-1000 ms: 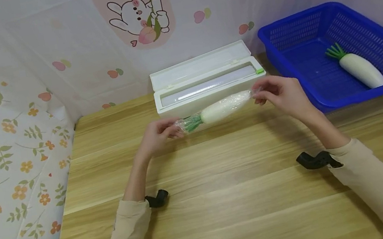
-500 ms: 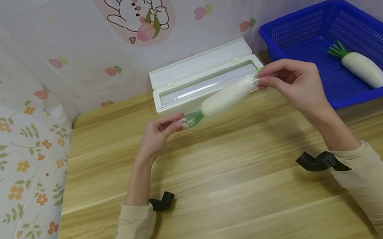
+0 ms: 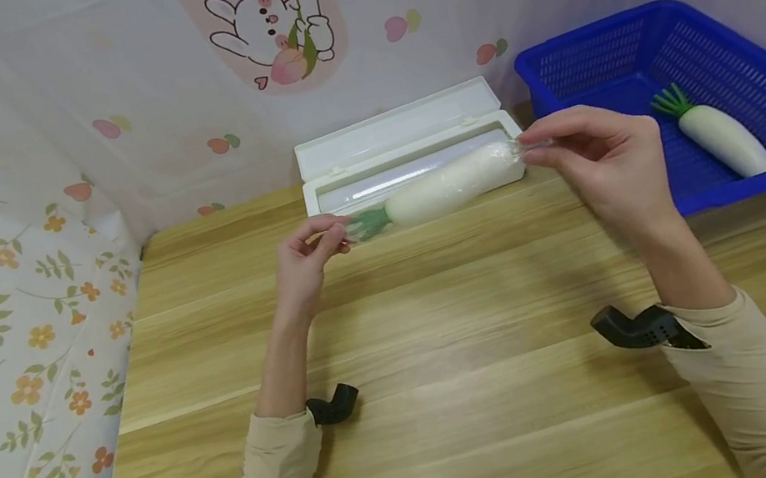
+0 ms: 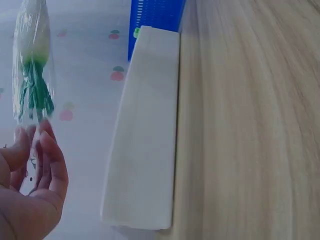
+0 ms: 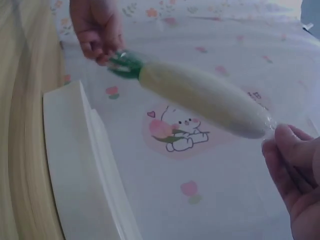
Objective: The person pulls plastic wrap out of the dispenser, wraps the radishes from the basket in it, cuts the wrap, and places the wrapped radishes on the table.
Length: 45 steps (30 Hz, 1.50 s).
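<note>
A white radish (image 3: 450, 185) with green stalks, wrapped in clear plastic film, hangs level above the table between both hands. My left hand (image 3: 309, 264) pinches the film at the stalk end; in the left wrist view its fingers (image 4: 50, 155) close on the film just below the stalks. At the other end, my right hand (image 3: 614, 162) pinches the twisted film past the radish's tip, as the right wrist view also shows of the radish (image 5: 200, 97). Behind the radish stands a white box (image 3: 403, 130) with its lid up and a roll of film inside, partly covered by the radish.
A blue plastic basket (image 3: 696, 202) stands at the back right, with a second radish (image 3: 725, 139) lying in it, unheld. The wooden table (image 3: 455, 396) stretches in front. A patterned sheet (image 3: 166, 81) hangs behind and to the left.
Both hands have lifted the wrapped radish off from low before the box to higher up. The right hand has moved up and to the right, drawing out the film at the tip.
</note>
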{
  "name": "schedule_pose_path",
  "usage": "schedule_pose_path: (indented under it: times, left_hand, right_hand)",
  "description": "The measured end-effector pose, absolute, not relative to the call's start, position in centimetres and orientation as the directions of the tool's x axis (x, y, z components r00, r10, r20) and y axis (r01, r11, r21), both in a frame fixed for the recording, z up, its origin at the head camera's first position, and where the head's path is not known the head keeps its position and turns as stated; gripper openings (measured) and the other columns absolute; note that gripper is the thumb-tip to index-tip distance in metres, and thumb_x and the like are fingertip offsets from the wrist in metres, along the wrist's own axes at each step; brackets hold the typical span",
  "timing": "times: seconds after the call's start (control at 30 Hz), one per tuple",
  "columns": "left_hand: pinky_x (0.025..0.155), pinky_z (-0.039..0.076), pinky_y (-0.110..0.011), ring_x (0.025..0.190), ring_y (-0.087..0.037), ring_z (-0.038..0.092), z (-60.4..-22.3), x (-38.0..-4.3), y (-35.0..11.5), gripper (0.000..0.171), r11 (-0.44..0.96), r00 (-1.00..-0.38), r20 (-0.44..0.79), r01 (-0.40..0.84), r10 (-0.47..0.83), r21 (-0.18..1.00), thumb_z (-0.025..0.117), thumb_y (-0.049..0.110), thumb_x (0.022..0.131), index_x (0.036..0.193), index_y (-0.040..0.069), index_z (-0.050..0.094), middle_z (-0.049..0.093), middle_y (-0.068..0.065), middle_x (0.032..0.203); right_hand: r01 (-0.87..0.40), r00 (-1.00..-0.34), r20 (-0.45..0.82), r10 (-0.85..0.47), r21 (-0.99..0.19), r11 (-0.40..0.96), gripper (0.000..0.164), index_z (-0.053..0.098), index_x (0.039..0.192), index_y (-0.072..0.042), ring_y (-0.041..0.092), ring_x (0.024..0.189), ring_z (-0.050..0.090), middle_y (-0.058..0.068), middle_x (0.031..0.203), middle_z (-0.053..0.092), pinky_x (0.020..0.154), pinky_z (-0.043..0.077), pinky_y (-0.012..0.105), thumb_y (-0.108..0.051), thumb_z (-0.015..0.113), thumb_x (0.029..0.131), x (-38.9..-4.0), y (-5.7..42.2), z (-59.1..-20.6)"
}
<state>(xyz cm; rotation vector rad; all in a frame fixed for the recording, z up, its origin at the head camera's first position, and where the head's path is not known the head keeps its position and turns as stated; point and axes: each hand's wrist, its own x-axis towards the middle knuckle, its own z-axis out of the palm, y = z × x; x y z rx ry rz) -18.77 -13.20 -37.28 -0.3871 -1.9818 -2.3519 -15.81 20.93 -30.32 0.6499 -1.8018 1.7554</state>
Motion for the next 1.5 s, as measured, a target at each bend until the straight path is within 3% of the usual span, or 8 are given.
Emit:
schedule_pose_path:
  times: [0.23,0.4,0.53,0.67,0.83,1.17,1.3,1.5]
  left_hand:
    - [0.056,0.052,-0.021,0.063,-0.014,0.066,-36.0,-17.8,-12.4,0.010,-0.097,-0.951,0.307,0.308,-0.023,0.947,0.059,0.000,0.100,0.092,0.000,0.065,0.064,-0.005,0.083]
    - [0.050,0.047,-0.021,0.055,-0.013,0.055,-34.7,-16.9,-11.9,0.015,0.009,-0.903,0.419,0.420,-0.097,0.907,0.056,0.003,0.103,0.089,-0.001,0.059,0.056,-0.004,0.072]
    - [0.047,0.042,-0.021,0.053,-0.012,0.048,-34.3,-16.6,-11.8,0.018,0.092,-0.843,0.528,0.521,-0.096,0.848,0.055,0.002,0.103,0.088,-0.008,0.057,0.054,-0.004,0.069]
    - [0.047,0.043,-0.020,0.052,-0.011,0.049,-34.3,-16.6,-11.7,0.018,0.128,-0.758,0.649,0.639,-0.065,0.759,0.057,-0.003,0.101,0.086,-0.014,0.056,0.054,-0.012,0.066]
    - [0.054,0.052,-0.022,0.060,-0.011,0.059,-34.0,-16.8,-11.7,0.012,0.151,-0.692,0.718,0.705,-0.066,0.693,0.062,-0.005,0.097,0.088,-0.013,0.061,0.062,-0.022,0.072]
    - [0.076,0.059,-0.032,0.073,-0.015,0.069,-33.1,-16.2,-12.2,0.010,-0.010,-0.814,0.559,0.567,-0.156,0.824,0.071,-0.009,0.089,0.096,-0.016,0.071,0.074,-0.008,0.088]
    - [0.080,0.058,-0.032,0.075,-0.016,0.068,-32.8,-16.0,-12.0,0.010,-0.085,-0.849,0.500,0.518,-0.170,0.851,0.072,-0.004,0.090,0.098,-0.009,0.075,0.075,-0.009,0.093]
    - [0.084,0.056,-0.030,0.081,-0.016,0.068,-32.9,-16.0,-11.7,0.012,-0.168,-0.877,0.441,0.472,-0.190,0.866,0.070,-0.004,0.093,0.097,0.002,0.079,0.076,-0.008,0.097]
  right_hand:
    - [-0.599,-0.770,0.634,0.071,-0.757,0.263,0.008,0.075,0.093,0.011,0.011,0.071,0.065,0.004,0.085,0.073,0.067,0.049,0.017,0.013,0.074,0.085,-15.8,20.6,-30.5]
    - [-0.592,-0.709,0.704,-0.040,-0.564,0.576,0.006,0.077,0.089,0.003,-0.001,0.064,0.053,0.005,0.079,0.071,0.059,0.038,0.015,0.001,0.080,0.085,-16.5,21.0,-31.4]
    - [-0.607,-0.677,0.721,-0.150,-0.431,0.668,0.008,0.072,0.086,0.004,0.000,0.058,0.040,0.009,0.068,0.062,0.055,0.030,0.016,-0.002,0.077,0.088,-16.9,21.3,-31.9]
    - [-0.583,-0.728,0.663,-0.174,-0.466,0.665,0.010,0.066,0.086,0.003,0.002,0.051,0.038,0.005,0.061,0.055,0.048,0.027,0.017,-0.002,0.070,0.094,-17.0,21.4,-32.1]
    - [-0.554,-0.798,0.578,-0.171,-0.591,0.586,0.005,0.064,0.096,0.004,-0.004,0.057,0.056,0.009,0.072,0.070,0.053,0.043,0.010,0.000,0.063,0.098,-17.1,21.3,-32.1]
    - [-0.411,-0.863,0.361,-0.354,-0.908,0.075,0.020,0.054,0.121,0.009,0.021,0.080,0.073,0.013,0.095,0.072,0.077,0.058,0.028,0.006,0.053,0.101,-17.5,21.2,-32.3]
    - [-0.414,-0.860,0.298,-0.415,-0.882,0.224,0.037,0.056,0.139,-0.004,0.023,0.074,0.067,0.014,0.098,0.067,0.067,0.055,0.025,-0.007,0.060,0.102,-17.4,20.9,-32.5]
    - [-0.488,-0.785,0.212,-0.582,-0.791,0.369,0.048,0.060,0.140,-0.010,0.020,0.077,0.057,0.006,0.113,0.065,0.059,0.046,0.027,-0.013,0.074,0.094,-17.3,20.0,-33.2]
